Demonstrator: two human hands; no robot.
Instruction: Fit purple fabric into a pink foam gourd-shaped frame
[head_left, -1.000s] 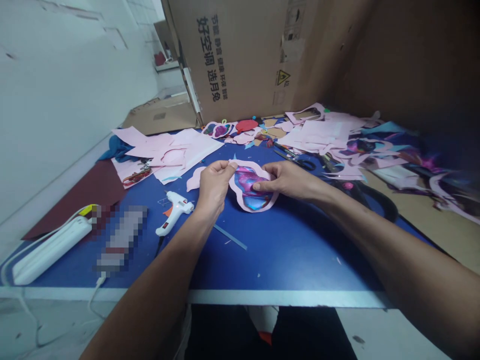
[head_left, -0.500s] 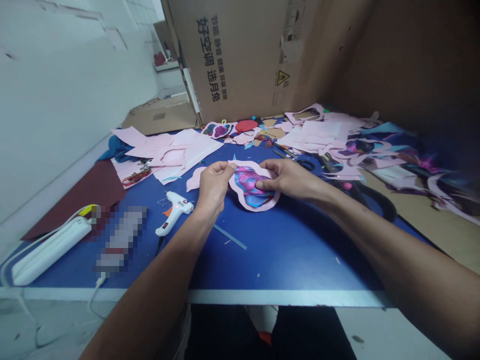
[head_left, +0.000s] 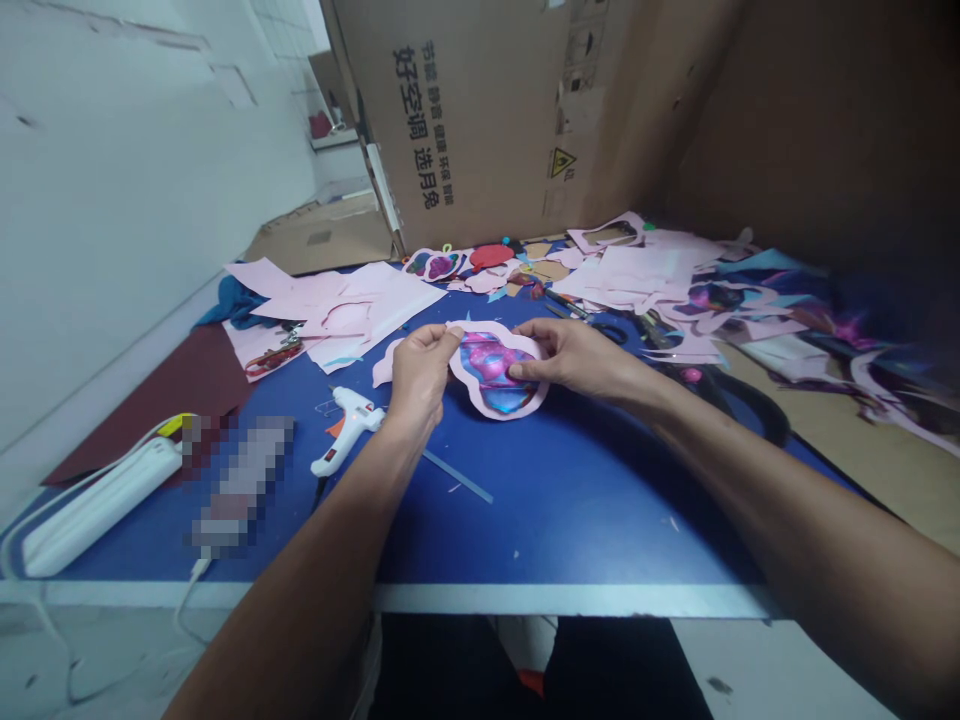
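Observation:
A gourd-shaped cutout (head_left: 496,378) with a pink border and a purple-and-blue printed middle lies on the blue tabletop (head_left: 570,510). My left hand (head_left: 417,372) pinches its left upper edge, fingers closed on the pink border. My right hand (head_left: 574,357) holds its right side, thumb pressed on the printed face. A plain pink piece (head_left: 384,362) sticks out behind my left hand.
A white hot glue gun (head_left: 346,424) lies left of my left wrist, a white power strip (head_left: 90,508) at the near left. Pink paper scraps (head_left: 352,305) and printed offcuts (head_left: 720,300) crowd the back and right. Scissors (head_left: 600,322) lie behind my right hand. A cardboard box (head_left: 480,110) stands behind.
The cutout and both hands have shifted slightly left and farther from me; the grip on it is unchanged.

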